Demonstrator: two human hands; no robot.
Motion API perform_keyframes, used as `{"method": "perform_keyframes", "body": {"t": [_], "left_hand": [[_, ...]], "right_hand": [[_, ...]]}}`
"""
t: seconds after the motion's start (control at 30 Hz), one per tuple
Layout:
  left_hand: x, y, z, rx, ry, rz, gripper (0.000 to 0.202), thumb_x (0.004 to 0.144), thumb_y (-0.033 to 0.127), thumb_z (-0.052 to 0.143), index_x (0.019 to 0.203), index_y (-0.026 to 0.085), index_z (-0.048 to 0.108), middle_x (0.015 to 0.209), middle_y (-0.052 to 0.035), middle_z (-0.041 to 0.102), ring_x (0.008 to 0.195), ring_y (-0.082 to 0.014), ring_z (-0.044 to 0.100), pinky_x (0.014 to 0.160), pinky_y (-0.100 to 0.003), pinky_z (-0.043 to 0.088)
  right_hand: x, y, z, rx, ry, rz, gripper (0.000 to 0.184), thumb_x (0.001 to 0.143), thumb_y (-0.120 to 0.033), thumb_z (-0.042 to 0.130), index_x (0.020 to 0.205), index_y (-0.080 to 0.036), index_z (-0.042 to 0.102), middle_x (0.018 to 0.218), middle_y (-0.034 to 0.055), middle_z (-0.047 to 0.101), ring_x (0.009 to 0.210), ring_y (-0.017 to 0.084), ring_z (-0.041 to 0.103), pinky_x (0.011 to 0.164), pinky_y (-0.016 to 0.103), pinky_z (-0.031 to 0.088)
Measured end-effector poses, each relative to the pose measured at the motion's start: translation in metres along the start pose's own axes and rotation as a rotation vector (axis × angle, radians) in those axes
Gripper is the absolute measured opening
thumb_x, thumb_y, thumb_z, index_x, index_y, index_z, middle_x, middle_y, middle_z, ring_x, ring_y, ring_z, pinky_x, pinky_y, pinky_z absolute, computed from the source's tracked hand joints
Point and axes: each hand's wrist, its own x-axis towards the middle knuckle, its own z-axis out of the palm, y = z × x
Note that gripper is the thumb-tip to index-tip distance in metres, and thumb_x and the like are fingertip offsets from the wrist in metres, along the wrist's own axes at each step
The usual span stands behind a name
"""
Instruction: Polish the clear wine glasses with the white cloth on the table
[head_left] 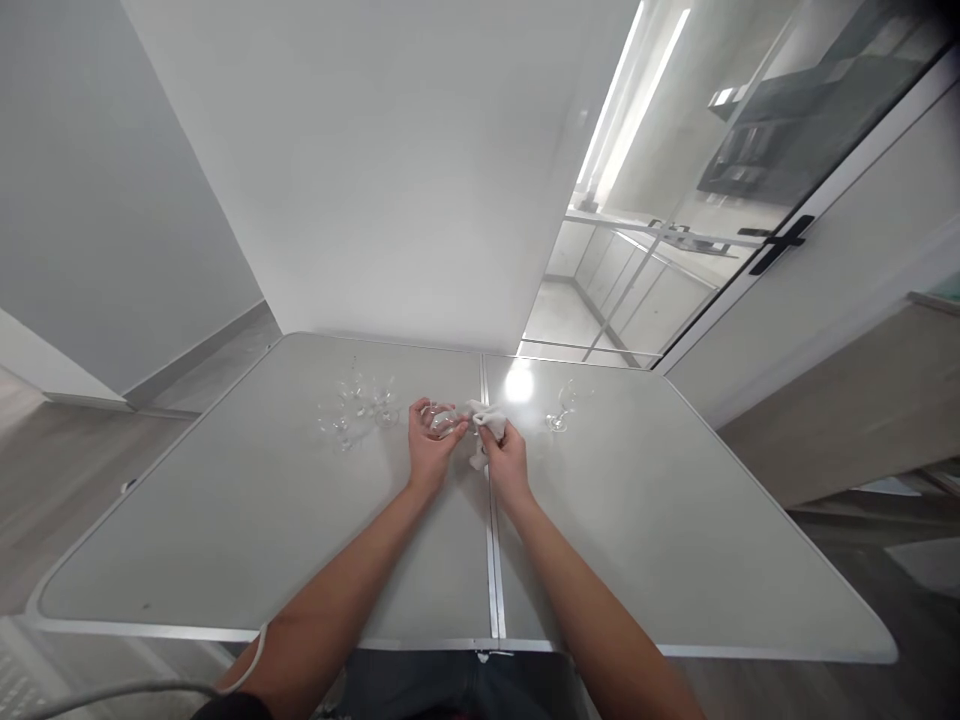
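My left hand [427, 440] is closed around a small clear glass [442, 421], held above the middle of a grey folding table [225, 520]. My right hand [504, 450] pinches a white cloth [480, 418] that reaches to the glass's rim. Several more clear stemmed glasses [360, 405] stand in a cluster on the table to the left of my hands. A single stemmed glass [560, 408] stands to the right.
A metal seam [491, 560] runs down the table's middle. A white wall stands right behind the table's far edge. A glass door with a black handle [780, 245] is at the right. A grey cable [150, 688] hangs at the lower left.
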Motion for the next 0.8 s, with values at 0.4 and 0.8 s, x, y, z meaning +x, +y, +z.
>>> {"method": "perform_keyframes", "body": {"t": [0.4, 0.8], "left_hand": [[-0.006, 0.012, 0.007, 0.111, -0.037, 0.097, 0.060, 0.071, 0.027, 0.088, 0.114, 0.027, 0.045, 0.112, -0.0036, 0.062, 0.089, -0.0177, 0.072, 0.091, -0.041, 0.060], [-0.008, 0.001, 0.002, 0.206, -0.060, 0.141, 0.058, 0.071, 0.030, 0.088, 0.113, 0.025, 0.048, 0.112, -0.0050, 0.063, 0.107, -0.0207, 0.069, 0.094, -0.041, 0.061]], "right_hand": [[0.004, 0.003, -0.007, 0.023, -0.069, 0.079, 0.034, 0.077, -0.046, 0.076, 0.096, -0.017, 0.072, 0.074, 0.0015, 0.067, 0.061, 0.014, 0.055, 0.059, 0.026, 0.044], [0.008, 0.002, -0.015, -0.020, -0.137, 0.101, 0.037, 0.072, -0.045, 0.078, 0.093, -0.015, 0.075, 0.082, 0.0061, 0.073, 0.075, 0.020, 0.065, 0.067, 0.028, 0.049]]}}
